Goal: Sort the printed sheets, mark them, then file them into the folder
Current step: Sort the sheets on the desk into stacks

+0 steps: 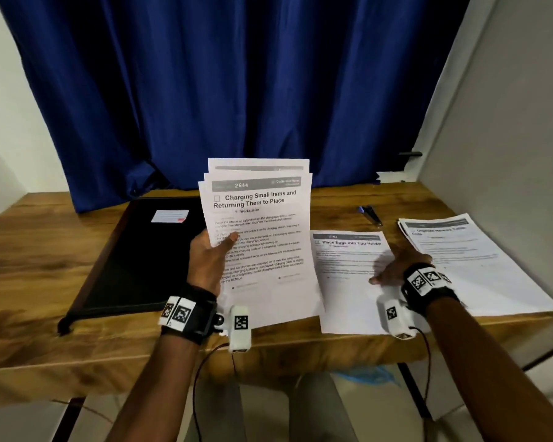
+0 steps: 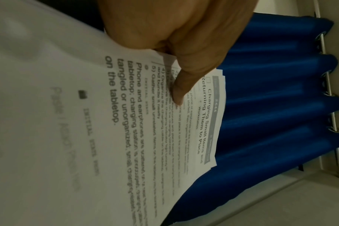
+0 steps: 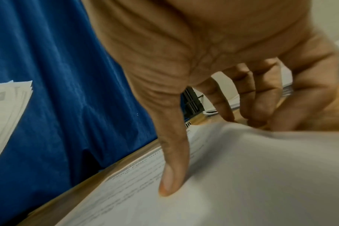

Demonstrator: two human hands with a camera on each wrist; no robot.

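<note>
Our left hand (image 1: pixel 208 256) pinches paper stack (image 1: pixel 259 237) upright; our right hand (image 1: pixel 396 269) lies flat on egg sheet (image 1: pixel 348 282) beside it.

Head view looks down over the table (image 1: pixel 77 250); wrist views sit close, sharing the curtain (image 2: pixel 271 91).

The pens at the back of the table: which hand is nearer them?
Right. The right hand rests on a sheet just in front of the pens; the left hand holds sheets farther left.
</note>
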